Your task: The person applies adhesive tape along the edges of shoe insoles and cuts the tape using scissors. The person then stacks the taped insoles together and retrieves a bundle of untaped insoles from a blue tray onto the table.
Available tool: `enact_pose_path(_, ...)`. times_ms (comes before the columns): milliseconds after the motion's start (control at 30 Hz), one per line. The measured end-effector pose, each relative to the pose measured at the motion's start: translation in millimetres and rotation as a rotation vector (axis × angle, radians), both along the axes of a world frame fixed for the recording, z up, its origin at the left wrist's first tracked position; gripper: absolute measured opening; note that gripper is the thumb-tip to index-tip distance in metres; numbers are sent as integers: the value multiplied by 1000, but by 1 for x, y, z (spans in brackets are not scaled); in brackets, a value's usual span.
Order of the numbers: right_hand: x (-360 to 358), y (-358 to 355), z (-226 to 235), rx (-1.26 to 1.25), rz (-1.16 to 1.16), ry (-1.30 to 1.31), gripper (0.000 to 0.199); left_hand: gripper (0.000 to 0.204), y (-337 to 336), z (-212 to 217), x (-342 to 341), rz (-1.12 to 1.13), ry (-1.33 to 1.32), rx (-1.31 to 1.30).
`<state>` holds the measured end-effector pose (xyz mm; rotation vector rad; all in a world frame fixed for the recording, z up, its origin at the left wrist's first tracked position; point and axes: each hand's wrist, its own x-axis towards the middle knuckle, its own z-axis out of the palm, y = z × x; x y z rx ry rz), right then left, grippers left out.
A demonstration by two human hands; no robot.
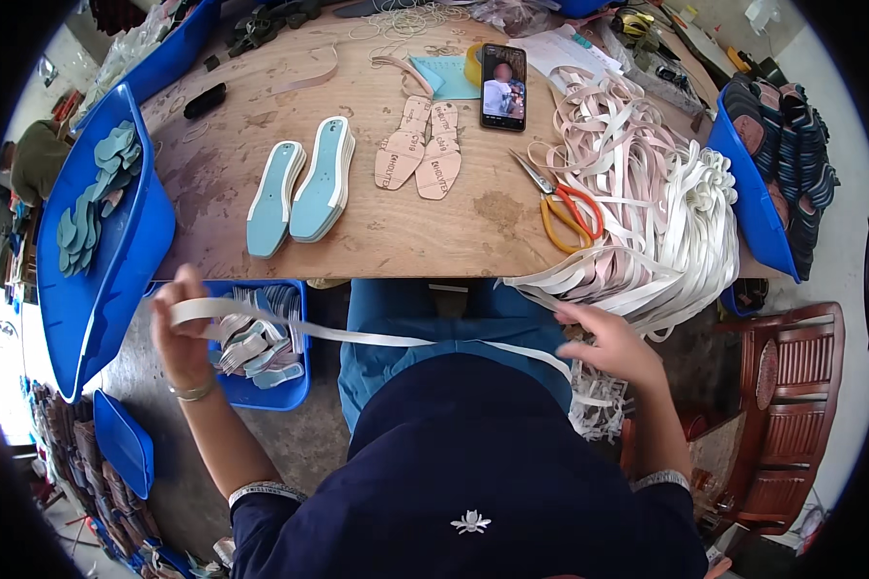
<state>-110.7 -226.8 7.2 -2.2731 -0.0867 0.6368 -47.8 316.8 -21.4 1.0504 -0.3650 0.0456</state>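
My left hand (pixel 182 328), raised off the table's left front edge, is closed on a long white fabric strip (pixel 357 337). From there the strip runs across my lap toward the right. My right hand (pixel 608 340) is open just below the table edge, thumb and fingers apart, close to the strip's right-hand part. Beside it a big tangled heap of white and pale pink strips (pixel 637 183) spills over the table edge. Scissors with orange and red handles (pixel 568 214) lie against the heap. Two stacks of light blue insoles (pixel 321 183) and pinkish sole-shaped pieces (pixel 420 154) lie on the table.
On the wooden table (pixel 377 246) a phone (pixel 504 89) stands propped against a yellow tape roll (pixel 473 64). Blue bins (pixel 150 217) flank the table, the right one holding dark straps (pixel 792 159). Another blue bin (pixel 294 381) sits below at left. A wooden chair (pixel 792 415) stands at right.
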Motion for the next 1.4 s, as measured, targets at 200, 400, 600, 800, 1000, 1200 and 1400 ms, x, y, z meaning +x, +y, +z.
enact_pose_path(200,61,117,-15,221,379,-595,79,28,-209,25,15,-255,426,509)
enact_pose_path(400,88,123,-48,1020,-138,272,47,26,-254,31,36,72,646,7)
enact_pose_path(600,79,114,-91,1306,-58,626,34,34,-235,-38,26,-651,622,-51)
enact_pose_path(800,72,109,-73,726,267,44,27,30,-263,-17,37,-216,766,60)
enact_pose_path(1000,139,-8,-47,-356,-79,-795,33,22,-257,-23,35,-289,589,-93)
enact_pose_path(1200,146,-26,-23,-542,-37,-288,50,16,-254,-36,32,-496,532,-280)
enact_pose_path(1400,153,-19,-24,-233,-123,-99,62,17,-276,-17,29,-197,522,57)
